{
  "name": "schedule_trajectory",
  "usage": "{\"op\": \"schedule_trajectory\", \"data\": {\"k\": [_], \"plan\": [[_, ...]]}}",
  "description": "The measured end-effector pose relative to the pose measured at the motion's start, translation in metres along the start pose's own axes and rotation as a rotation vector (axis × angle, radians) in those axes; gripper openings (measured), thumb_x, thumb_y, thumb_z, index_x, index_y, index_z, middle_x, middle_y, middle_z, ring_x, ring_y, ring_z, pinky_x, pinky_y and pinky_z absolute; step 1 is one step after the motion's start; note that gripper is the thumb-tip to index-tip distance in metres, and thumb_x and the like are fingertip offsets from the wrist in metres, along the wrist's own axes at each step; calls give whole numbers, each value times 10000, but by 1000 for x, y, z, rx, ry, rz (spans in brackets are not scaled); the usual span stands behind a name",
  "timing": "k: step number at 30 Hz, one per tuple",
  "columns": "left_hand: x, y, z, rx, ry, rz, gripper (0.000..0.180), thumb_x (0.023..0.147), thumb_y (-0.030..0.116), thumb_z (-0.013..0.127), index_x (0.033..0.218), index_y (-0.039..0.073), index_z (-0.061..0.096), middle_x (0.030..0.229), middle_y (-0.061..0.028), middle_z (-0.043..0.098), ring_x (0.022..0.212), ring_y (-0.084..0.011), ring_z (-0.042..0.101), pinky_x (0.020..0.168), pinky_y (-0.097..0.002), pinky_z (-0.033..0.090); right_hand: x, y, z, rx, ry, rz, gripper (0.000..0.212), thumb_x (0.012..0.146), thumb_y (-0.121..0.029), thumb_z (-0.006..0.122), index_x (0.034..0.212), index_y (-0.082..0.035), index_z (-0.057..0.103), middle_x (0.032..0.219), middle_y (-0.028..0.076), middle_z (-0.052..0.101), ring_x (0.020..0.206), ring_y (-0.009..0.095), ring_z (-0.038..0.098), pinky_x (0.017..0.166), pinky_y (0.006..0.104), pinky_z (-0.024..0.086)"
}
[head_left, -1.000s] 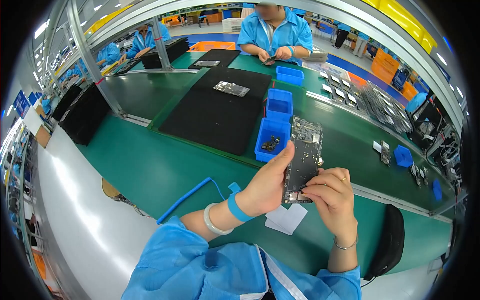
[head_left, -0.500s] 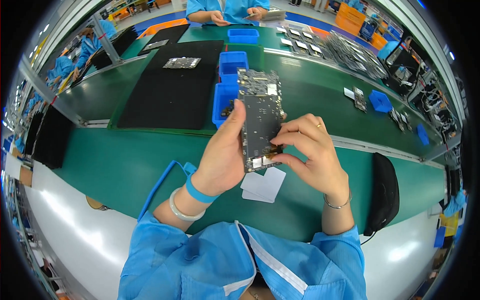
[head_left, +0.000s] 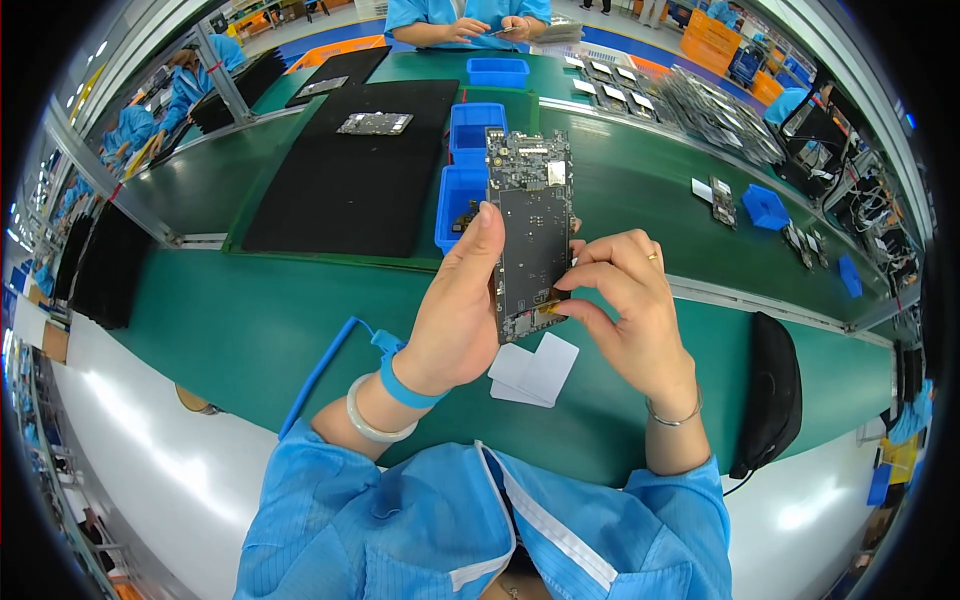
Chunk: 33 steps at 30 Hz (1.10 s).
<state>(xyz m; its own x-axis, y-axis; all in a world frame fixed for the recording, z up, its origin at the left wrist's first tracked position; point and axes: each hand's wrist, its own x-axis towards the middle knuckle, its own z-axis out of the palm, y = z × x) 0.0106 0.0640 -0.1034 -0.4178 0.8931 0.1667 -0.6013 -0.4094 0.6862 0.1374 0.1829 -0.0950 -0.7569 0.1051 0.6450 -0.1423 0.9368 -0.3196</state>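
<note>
My left hand (head_left: 455,310) is closed around the left side of a dark circuit board (head_left: 532,240), its thumb along the edge. The board is tilted up above the bench, with dense components and a white patch at its far end. At the board's lower right corner, the thumb and index finger of my right hand (head_left: 625,310) are pinched together. A small amber-coloured piece (head_left: 546,309) shows beside those fingertips; whether they grip it or the board's edge is hidden. Two white cards (head_left: 545,370) overlap on the green bench (head_left: 400,290) just below the board.
Blue bins (head_left: 478,128) stand behind the board. A black mat (head_left: 350,180) with another circuit board (head_left: 375,123) lies at left. A black pouch (head_left: 770,395) rests at right. A blue cord (head_left: 320,370) runs to my left wristband. Across the bench, another person's hands (head_left: 470,30) hold something small.
The board has turned slightly, its face now showing more squarely. White pieces seen near its lower end are no longer visible there. My right hand still pinches the lower right corner.
</note>
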Motion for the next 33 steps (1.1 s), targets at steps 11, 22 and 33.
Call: {"op": "schedule_trajectory", "data": {"k": [11,22,33], "plan": [[4,0,-1,-7,36,1,490,1000,437,290,1239,40,448,1128,-121,584,1002,-192,609,803,-314,556,1,0,2,54,-51,22,229,640,-35,759,809,-87,612,830,10,601,890,224,546,776,344,362],[11,-8,-9,-73,-25,-149,650,963,565,220,1225,31,484,1103,-103,592,951,-172,623,751,-301,556,-1,4,10,126,48,-14,112,692,-16,704,765,-84,653,742,15,598,780,232,544,793,343,389],[12,-22,-21,11,-50,-164,655,953,598,196,1225,74,478,1058,-74,600,924,-148,615,740,-264,526,-4,2,25,132,53,38,122,704,33,677,752,-69,631,713,36,585,718,228,514,805,352,407]]}}
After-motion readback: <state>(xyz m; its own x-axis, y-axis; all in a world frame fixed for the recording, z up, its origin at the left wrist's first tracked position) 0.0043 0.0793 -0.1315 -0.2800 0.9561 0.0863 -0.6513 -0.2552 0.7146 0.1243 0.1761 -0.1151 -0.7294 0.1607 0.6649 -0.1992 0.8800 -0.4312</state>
